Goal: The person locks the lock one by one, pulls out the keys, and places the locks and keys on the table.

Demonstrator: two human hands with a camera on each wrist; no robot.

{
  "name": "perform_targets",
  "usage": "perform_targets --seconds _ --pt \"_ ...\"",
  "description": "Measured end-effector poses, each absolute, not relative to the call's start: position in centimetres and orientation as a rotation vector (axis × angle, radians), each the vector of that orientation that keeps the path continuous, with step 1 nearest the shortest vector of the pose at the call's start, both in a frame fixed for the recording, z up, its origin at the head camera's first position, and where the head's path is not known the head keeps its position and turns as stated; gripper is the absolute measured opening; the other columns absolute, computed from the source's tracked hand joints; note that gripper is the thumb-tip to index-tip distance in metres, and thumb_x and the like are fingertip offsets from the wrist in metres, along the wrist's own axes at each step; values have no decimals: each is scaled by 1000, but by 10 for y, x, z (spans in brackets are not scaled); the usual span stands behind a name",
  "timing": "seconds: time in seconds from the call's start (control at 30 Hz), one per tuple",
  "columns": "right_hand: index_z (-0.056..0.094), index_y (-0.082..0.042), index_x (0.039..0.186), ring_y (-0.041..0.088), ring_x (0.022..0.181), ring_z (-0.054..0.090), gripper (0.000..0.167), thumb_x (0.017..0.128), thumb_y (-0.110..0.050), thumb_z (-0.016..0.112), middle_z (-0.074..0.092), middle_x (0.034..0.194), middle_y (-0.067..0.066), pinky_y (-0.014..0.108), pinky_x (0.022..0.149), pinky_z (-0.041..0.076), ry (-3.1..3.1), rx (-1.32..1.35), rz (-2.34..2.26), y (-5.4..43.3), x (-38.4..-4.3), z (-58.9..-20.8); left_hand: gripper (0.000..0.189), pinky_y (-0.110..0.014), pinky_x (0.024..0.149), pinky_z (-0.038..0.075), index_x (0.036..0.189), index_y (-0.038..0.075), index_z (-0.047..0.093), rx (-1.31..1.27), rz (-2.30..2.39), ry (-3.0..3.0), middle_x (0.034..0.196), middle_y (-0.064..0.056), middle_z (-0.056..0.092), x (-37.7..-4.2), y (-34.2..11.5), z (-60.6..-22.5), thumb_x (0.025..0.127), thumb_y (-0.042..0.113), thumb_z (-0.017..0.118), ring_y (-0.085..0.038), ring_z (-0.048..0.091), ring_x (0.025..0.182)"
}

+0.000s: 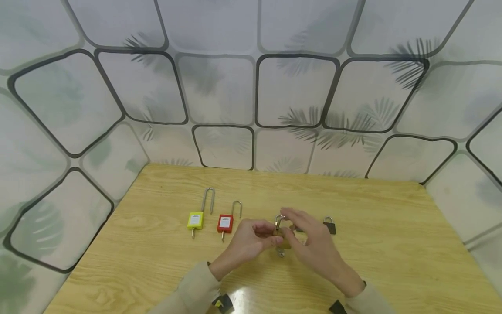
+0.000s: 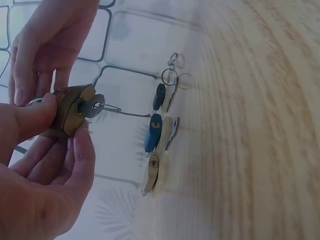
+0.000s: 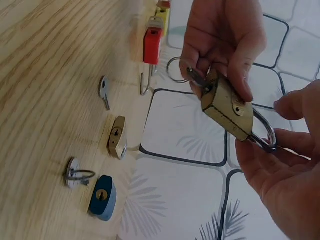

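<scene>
Between both hands is a brass padlock (image 3: 227, 107), raised off the table, with a key (image 3: 196, 77) on a ring in its keyhole. My left hand (image 1: 251, 240) grips the lock's body between thumb and fingers. My right hand (image 1: 313, 242) has its curved fingers around the steel shackle (image 3: 271, 135), fingertips against the body's edge. Whether the shackle is locked is unclear. Behind the hands lie a smaller brass padlock (image 3: 117, 137), a blue padlock (image 3: 102, 197) and a dark padlock (image 1: 331, 227), the first two partly hidden in the head view.
To the left on the wooden table (image 1: 149, 261) lie a yellow padlock (image 1: 195, 220) and a red padlock (image 1: 225, 223), each with a key in it and a long shackle. A loose key (image 3: 103, 90) and a ringed key (image 3: 73, 172) lie near the small locks. Patterned cloth (image 1: 223, 87) surrounds the table.
</scene>
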State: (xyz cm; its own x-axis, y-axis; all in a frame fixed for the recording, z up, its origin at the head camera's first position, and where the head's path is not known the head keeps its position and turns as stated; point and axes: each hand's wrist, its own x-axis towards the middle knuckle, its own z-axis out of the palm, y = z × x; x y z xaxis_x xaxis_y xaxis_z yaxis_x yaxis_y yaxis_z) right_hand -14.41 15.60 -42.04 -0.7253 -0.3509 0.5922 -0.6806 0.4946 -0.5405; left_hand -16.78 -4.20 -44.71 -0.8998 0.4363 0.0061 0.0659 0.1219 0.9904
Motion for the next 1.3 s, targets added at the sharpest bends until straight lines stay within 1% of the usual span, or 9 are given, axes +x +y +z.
perform_targets --seconds 0.1,0.2,0.33,0.43,0.53,0.6,0.8,1.1,1.3 --pt "50 0 148 26 115 67 64 88 5 72 60 145 17 21 102 52 -2362 959 981 159 -144 -421 20 -22 77 59 103 3 78 491 1856 2128 100 -15 79 -168 -42 -445 89 16 81 -9 73 83" --pt "35 1 156 29 126 62 78 85 3 67 54 150 18 29 113 47 -2396 1046 839 161 -144 -420 19 -22 76 59 102 2 78 459 1870 2123 99 -15 79 -168 -43 -443 88 15 81 -9 73 83" --pt "24 5 158 33 134 56 97 72 0 67 47 155 21 47 103 54 -2415 1113 628 164 -145 -419 20 -22 76 59 102 1 77 415 1889 2109 99 -16 79 -167 -42 -440 88 16 81 -9 73 83" --pt "22 7 158 35 140 50 104 67 -3 70 39 160 22 38 113 47 -2423 1121 481 165 -144 -419 20 -22 77 59 101 1 77 407 1890 2122 98 -16 79 -168 -42 -439 87 15 82 -10 73 83" --pt "22 8 158 36 146 44 108 66 -7 77 33 164 23 26 124 27 -2425 1117 353 167 -145 -420 19 -22 77 59 100 1 77 417 1892 2139 98 -16 79 -169 -41 -440 87 15 82 -9 73 83" --pt "24 10 157 37 146 43 109 67 -10 82 32 164 24 26 124 25 -2414 1115 283 168 -145 -421 20 -22 77 59 101 1 76 416 1900 2129 98 -17 79 -169 -40 -440 88 14 81 -9 73 82" --pt "33 14 151 39 139 51 105 65 -8 88 43 155 29 41 102 54 -2364 1097 232 166 -148 -421 21 -23 78 60 104 -1 75 386 1934 2060 100 -18 78 -169 -39 -439 88 12 80 -10 74 83" --pt "42 15 145 37 129 61 99 62 -8 90 54 146 29 27 83 60 -2319 1112 271 164 -148 -426 21 -22 76 58 100 0 76 344 1908 2118 97 -15 79 -168 -41 -442 87 15 82 -9 72 81" --pt "42 13 146 31 119 66 98 64 -10 91 55 144 28 16 66 53 -2338 1111 275 163 -148 -426 22 -22 77 58 101 0 76 334 1923 2111 97 -15 79 -167 -43 -442 86 16 83 -10 73 82"
